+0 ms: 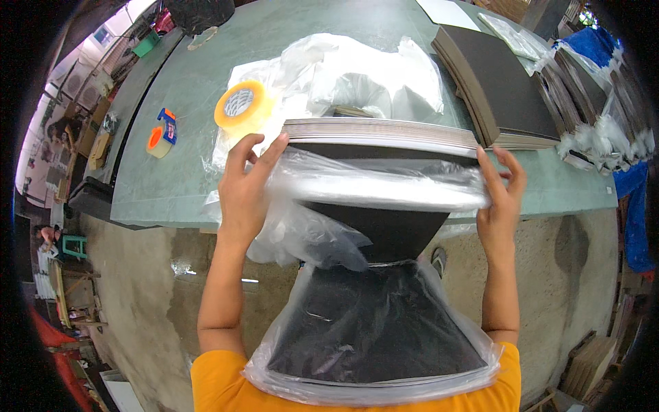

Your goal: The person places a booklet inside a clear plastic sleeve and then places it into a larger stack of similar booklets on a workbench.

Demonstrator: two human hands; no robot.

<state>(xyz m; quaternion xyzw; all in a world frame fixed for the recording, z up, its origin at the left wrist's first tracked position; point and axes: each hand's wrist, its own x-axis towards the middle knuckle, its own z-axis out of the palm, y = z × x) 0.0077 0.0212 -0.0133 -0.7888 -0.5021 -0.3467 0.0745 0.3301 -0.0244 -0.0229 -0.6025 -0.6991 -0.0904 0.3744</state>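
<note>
My left hand (246, 182) grips the left end of a stack of black boards (384, 214), fingertips at its upper left corner. The opposite end is in my right hand (500, 185), its fingers bent around the corner. Pale layered edges of the stack face away from me over the table's near edge. A clear plastic bag (384, 189) is bunched across the stack between both hands and hangs loose near my left wrist. Closer to my body, a black panel (364, 329) covered in clear plastic rests against my orange shirt; whether it joins the held stack I cannot tell.
On the green table (185, 185) lie a large yellowish tape roll (257, 113), a small tape dispenser (162, 134) and a heap of clear plastic bags (343, 65). At right stand a stack of dark boards (498, 79) and several plastic-wrapped bundles (583, 89).
</note>
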